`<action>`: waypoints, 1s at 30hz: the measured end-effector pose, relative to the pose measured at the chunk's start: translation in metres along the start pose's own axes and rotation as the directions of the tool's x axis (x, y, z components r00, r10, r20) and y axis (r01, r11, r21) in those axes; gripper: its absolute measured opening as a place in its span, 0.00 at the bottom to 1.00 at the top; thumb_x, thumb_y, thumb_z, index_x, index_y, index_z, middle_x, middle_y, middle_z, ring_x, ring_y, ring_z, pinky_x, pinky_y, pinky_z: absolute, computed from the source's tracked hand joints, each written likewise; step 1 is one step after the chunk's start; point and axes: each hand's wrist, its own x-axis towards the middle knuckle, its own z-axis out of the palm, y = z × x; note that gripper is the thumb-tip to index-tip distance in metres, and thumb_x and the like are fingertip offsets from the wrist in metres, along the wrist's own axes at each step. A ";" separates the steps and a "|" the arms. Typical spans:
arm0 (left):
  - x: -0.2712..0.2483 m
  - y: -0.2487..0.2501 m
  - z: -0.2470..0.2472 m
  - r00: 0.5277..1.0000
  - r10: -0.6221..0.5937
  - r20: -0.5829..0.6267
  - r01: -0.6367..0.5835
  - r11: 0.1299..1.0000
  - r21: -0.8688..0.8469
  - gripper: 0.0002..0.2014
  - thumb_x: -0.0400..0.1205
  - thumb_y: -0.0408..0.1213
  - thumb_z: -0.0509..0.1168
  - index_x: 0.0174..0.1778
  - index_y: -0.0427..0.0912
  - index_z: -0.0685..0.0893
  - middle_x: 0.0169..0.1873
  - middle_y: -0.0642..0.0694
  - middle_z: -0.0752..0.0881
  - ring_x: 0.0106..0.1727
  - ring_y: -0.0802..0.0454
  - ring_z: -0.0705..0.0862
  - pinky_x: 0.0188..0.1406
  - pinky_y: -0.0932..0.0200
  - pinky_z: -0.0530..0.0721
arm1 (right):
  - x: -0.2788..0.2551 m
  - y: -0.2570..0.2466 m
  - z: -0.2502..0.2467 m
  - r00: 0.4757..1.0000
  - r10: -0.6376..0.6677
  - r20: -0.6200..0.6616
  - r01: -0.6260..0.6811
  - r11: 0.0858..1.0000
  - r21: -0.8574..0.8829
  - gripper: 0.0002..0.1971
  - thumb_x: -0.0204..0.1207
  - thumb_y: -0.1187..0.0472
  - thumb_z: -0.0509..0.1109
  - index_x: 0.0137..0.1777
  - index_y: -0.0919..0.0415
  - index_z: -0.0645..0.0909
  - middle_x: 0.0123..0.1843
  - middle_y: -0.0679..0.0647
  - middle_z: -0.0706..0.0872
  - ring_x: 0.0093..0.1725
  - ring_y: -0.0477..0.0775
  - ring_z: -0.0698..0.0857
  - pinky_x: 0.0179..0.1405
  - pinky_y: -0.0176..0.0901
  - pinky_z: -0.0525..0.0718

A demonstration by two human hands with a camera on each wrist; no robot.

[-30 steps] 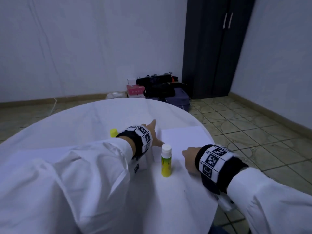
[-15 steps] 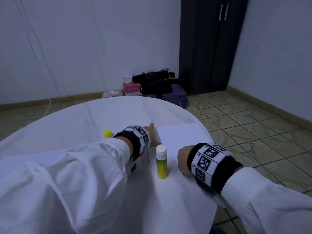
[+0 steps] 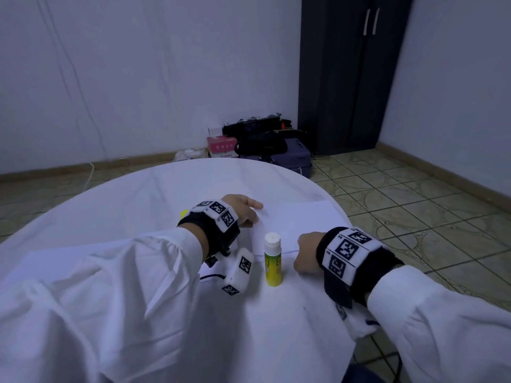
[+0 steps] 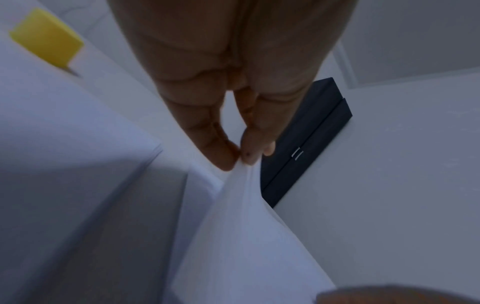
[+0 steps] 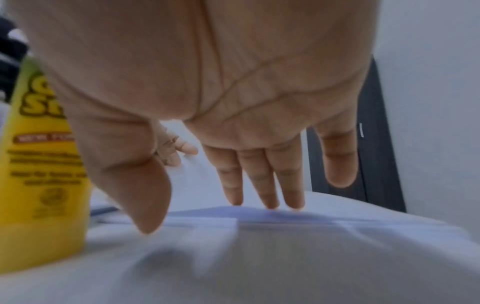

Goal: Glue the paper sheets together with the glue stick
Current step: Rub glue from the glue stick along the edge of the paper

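Paper [image 3: 293, 225] now lies nearer the glue stick [image 3: 272, 261], drawn back since a second ago. Left hand [image 4: 233, 123] pinches its lifted corner. Right hand [image 5: 233, 123], fingers straight, presses the sheet, probably aligning for gluing.

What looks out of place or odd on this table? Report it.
The yellow glue stick stands upright with its white glue tip bare; its yellow cap lies apart beyond the left hand, which pinches a lifted white paper sheet. Nothing is spilled or damaged.
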 end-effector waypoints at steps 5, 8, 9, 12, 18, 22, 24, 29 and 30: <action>-0.016 -0.004 -0.003 0.999 0.003 -0.032 -0.005 0.998 -0.061 0.11 0.80 0.19 0.64 0.58 0.27 0.85 0.47 0.41 0.85 0.40 0.47 0.83 0.51 0.56 0.84 | -0.015 -0.011 -0.003 0.996 -0.093 -0.017 0.093 0.947 0.306 0.26 0.64 0.52 0.77 0.64 0.49 0.76 0.55 0.48 0.79 0.56 0.52 0.79 0.57 0.47 0.79; -0.026 -0.013 -0.016 0.998 0.020 -0.062 -0.023 0.999 -0.048 0.07 0.78 0.23 0.69 0.51 0.31 0.87 0.43 0.38 0.88 0.39 0.45 0.86 0.49 0.51 0.88 | -0.030 -0.022 -0.001 0.986 -0.134 -0.099 0.165 0.867 0.470 0.17 0.69 0.50 0.75 0.56 0.53 0.80 0.53 0.51 0.83 0.53 0.54 0.82 0.53 0.44 0.77; -0.031 -0.016 -0.021 0.996 0.035 -0.080 -0.036 0.999 -0.017 0.04 0.78 0.24 0.70 0.46 0.34 0.87 0.42 0.38 0.88 0.39 0.44 0.86 0.51 0.48 0.88 | -0.035 -0.024 -0.002 0.985 -0.117 -0.130 0.167 0.852 0.496 0.18 0.71 0.51 0.74 0.60 0.55 0.81 0.57 0.53 0.83 0.57 0.55 0.82 0.54 0.44 0.76; -0.050 -0.030 -0.042 0.986 0.070 -0.154 -0.054 0.992 0.111 0.06 0.77 0.26 0.70 0.39 0.42 0.86 0.38 0.40 0.88 0.37 0.45 0.87 0.51 0.49 0.89 | -0.047 -0.028 -0.006 0.967 -0.122 -0.222 0.221 0.833 0.507 0.15 0.74 0.53 0.73 0.55 0.63 0.83 0.54 0.57 0.84 0.50 0.54 0.81 0.46 0.42 0.73; -0.112 -0.079 -0.092 0.990 0.001 -0.140 0.032 0.971 0.237 0.07 0.77 0.26 0.70 0.41 0.44 0.87 0.36 0.44 0.87 0.29 0.53 0.85 0.32 0.66 0.88 | -0.065 -0.045 -0.019 0.954 -0.100 -0.283 0.239 0.822 0.517 0.12 0.78 0.53 0.66 0.38 0.58 0.71 0.36 0.51 0.75 0.35 0.50 0.74 0.34 0.40 0.68; -0.159 -0.117 -0.113 0.994 -0.088 -0.057 0.102 0.945 0.310 0.10 0.76 0.25 0.72 0.48 0.43 0.89 0.37 0.47 0.87 0.33 0.52 0.86 0.33 0.66 0.88 | -0.067 -0.079 -0.008 0.969 -0.208 -0.133 0.243 0.900 0.362 0.11 0.78 0.51 0.63 0.39 0.57 0.71 0.36 0.50 0.76 0.38 0.52 0.75 0.36 0.42 0.69; -0.180 -0.131 -0.121 0.991 -0.134 -0.011 0.128 0.923 0.363 0.13 0.74 0.27 0.74 0.51 0.46 0.89 0.36 0.49 0.87 0.32 0.54 0.85 0.34 0.67 0.87 | -0.068 -0.096 -0.001 0.964 -0.252 -0.082 0.264 0.913 0.310 0.11 0.78 0.51 0.62 0.37 0.56 0.70 0.36 0.50 0.76 0.38 0.52 0.75 0.37 0.42 0.69; -0.210 -0.149 -0.132 0.986 -0.158 0.047 0.061 0.617 0.784 0.32 0.73 0.45 0.77 0.73 0.56 0.76 0.60 0.52 0.79 0.52 0.52 0.83 0.56 0.61 0.81 | -0.070 -0.123 0.003 0.960 -0.276 -0.044 0.278 0.930 0.240 0.11 0.78 0.51 0.61 0.41 0.58 0.69 0.36 0.51 0.74 0.38 0.53 0.74 0.35 0.41 0.68; -0.212 -0.152 -0.133 0.985 -0.163 0.055 0.045 0.557 0.830 0.34 0.73 0.50 0.76 0.75 0.58 0.72 0.71 0.50 0.71 0.60 0.51 0.81 0.63 0.59 0.79 | -0.070 -0.125 0.002 0.962 -0.270 -0.047 0.274 0.934 0.231 0.11 0.78 0.52 0.61 0.41 0.59 0.69 0.36 0.51 0.74 0.37 0.53 0.74 0.35 0.41 0.68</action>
